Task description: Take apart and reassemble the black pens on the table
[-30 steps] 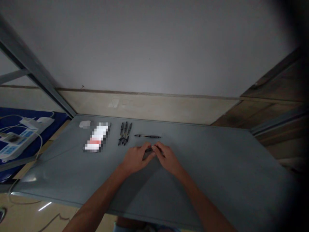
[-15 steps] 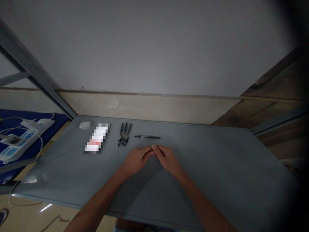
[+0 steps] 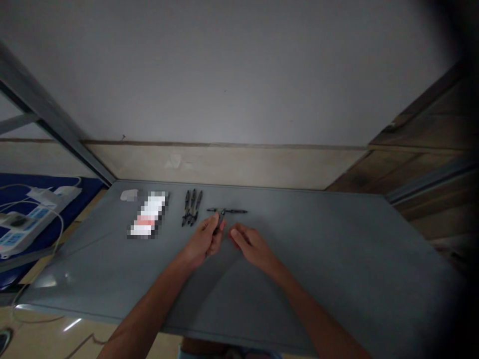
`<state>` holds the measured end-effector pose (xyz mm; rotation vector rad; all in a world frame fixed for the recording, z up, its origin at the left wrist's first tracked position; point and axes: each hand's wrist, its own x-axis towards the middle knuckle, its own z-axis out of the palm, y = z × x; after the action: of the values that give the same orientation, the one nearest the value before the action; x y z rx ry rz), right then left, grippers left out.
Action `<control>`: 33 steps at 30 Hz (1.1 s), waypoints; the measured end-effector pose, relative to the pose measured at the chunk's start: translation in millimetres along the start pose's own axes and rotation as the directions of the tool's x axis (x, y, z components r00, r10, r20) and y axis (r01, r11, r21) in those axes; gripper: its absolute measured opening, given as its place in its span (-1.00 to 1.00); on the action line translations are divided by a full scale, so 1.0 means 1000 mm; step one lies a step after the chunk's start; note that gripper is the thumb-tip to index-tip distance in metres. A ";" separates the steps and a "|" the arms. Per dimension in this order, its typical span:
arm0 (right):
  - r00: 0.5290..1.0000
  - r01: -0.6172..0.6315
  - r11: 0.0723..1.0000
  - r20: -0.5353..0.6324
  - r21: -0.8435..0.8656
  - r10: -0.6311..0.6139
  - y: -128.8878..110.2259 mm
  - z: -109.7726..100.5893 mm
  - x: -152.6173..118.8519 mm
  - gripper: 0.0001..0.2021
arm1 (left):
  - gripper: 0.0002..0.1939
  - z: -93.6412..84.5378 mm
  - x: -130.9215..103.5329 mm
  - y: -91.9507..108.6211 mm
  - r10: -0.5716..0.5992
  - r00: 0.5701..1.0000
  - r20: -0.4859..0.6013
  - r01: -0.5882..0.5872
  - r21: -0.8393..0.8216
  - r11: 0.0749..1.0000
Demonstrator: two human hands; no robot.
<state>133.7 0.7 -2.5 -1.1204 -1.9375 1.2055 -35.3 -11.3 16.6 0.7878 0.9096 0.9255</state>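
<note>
My left hand [image 3: 205, 238] is closed around a dark pen [image 3: 220, 219] that points up and away, tip end past my fingers. Just to its right, my right hand [image 3: 251, 243] is curled with thumb against the fingers; whatever it may hold is hidden. The two hands are slightly apart above the desk. Behind the held pen another black pen [image 3: 237, 211] lies crosswise, partly covered by it. To the left, three black pens [image 3: 193, 204] lie side by side, pointing away from me.
A grey desk [image 3: 337, 259] spans the view, backed by a wall. On its left lie a blurred-out phone [image 3: 149, 214] and a small white case-like object [image 3: 129, 195]. Beyond the left edge sits a power strip [image 3: 41, 214] with cables on a blue surface.
My hands were together with fingertips touching; now they have parted. The left has moved slightly left and turned, so the pen in it shows.
</note>
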 end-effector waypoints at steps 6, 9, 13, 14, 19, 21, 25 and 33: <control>0.998 -0.032 0.999 0.054 -0.008 0.033 0.002 0.002 0.000 -0.54 | -0.59 -0.005 0.007 0.003 0.107 0.990 -0.095 -0.131 -0.294 0.947; 0.998 -0.042 0.999 0.056 -0.002 0.042 0.004 0.003 0.000 -0.53 | -0.64 -0.008 0.009 0.004 0.142 0.973 -0.182 -0.201 -0.360 0.911; 0.997 -0.026 0.999 0.070 -0.020 0.028 0.005 0.004 0.001 -0.53 | -0.67 -0.016 0.011 0.004 0.138 0.970 -0.199 -0.216 -0.460 0.861; 0.997 -0.024 0.999 0.071 -0.028 0.026 0.005 0.004 0.001 -0.53 | -0.68 -0.018 0.011 0.004 0.131 0.974 -0.184 -0.207 -0.489 0.848; 0.995 -0.043 0.998 0.087 -0.051 0.048 0.000 0.004 0.000 -0.55 | -0.74 -0.020 0.010 0.005 0.103 0.989 -0.104 -0.145 -0.607 0.781; 0.994 -0.039 0.997 0.096 -0.063 0.045 -0.001 0.004 0.000 -0.57 | -0.76 -0.020 0.010 0.007 0.116 0.989 -0.093 -0.148 -0.637 0.756; 0.995 -0.015 0.996 0.095 -0.091 0.024 0.001 0.006 0.000 -0.58 | -0.77 -0.021 0.011 0.009 0.149 0.985 -0.087 -0.168 -0.666 0.727; 0.990 0.021 0.997 0.138 -0.075 -0.010 -0.004 0.010 -0.003 -0.66 | -0.79 -0.009 0.014 0.003 0.239 0.964 -0.114 -0.255 -0.644 0.721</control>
<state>125.6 -6.6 -3.2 -1.0834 -2.1075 1.2392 -39.8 4.2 11.2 0.2818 0.4327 1.3912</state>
